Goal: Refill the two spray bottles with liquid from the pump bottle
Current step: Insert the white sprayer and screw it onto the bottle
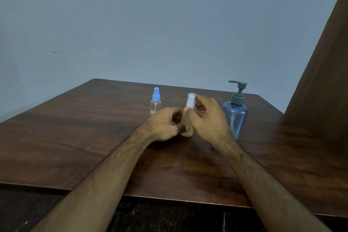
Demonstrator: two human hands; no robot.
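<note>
Dark wooden tabletop (75,137) against a grey-blue wall (131,24). Near its middle, upright, a small spray bottle (188,130) with a clear cap and yellowish body, base touching the wood. Left hand (165,124) curled round its lower body from the left, thumb and fingers pinching it. Right hand (207,117) at its upper part from the right, thumb pressed against the neck below the cap, fingers bent loosely beside the cap; cannot tell whether those fingers actually grip. Behind and left of this bottle, apart from it, a second spray bottle (156,102), clear with a blue top, upright. Right of the held bottle, just beyond the right hand, a blue pump bottle (236,115) with a grey pump head, upright. Brown panel (320,81) at far right.
</note>
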